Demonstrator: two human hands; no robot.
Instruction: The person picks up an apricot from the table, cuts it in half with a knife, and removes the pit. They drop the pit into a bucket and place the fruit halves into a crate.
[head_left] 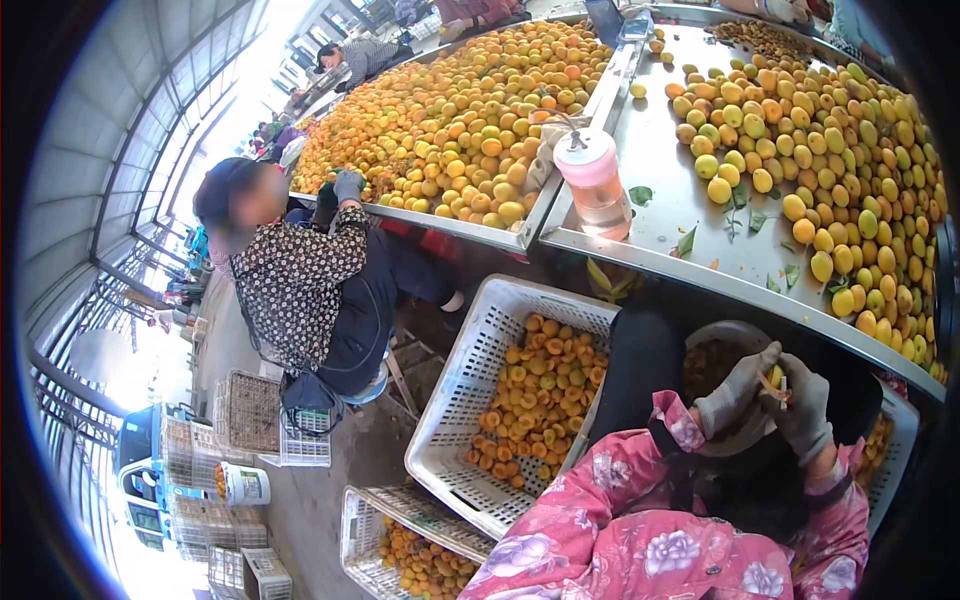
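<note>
Both my hands wear pale work gloves and meet above a round bucket [702, 338] on my lap, which holds a dark brown mass. My left hand [735, 396] is closed, its fingertips at a small orange-yellow apricot [774, 376]. Against that fruit, my right hand [806, 408] is closed around a slim pale thing with a reddish part, too small to name. To the left stands a white plastic crate [455, 420] with halved apricots [545, 390] in it.
Ahead is a metal table [650, 200] with whole apricots [860, 190], leaves and a pink-lidded jug [600, 190]. Another crate [365, 520] stands lower left; a blue-white one [905, 440] is at my right. A gloved co-worker [310, 270] sits left, near stacked crates [247, 410].
</note>
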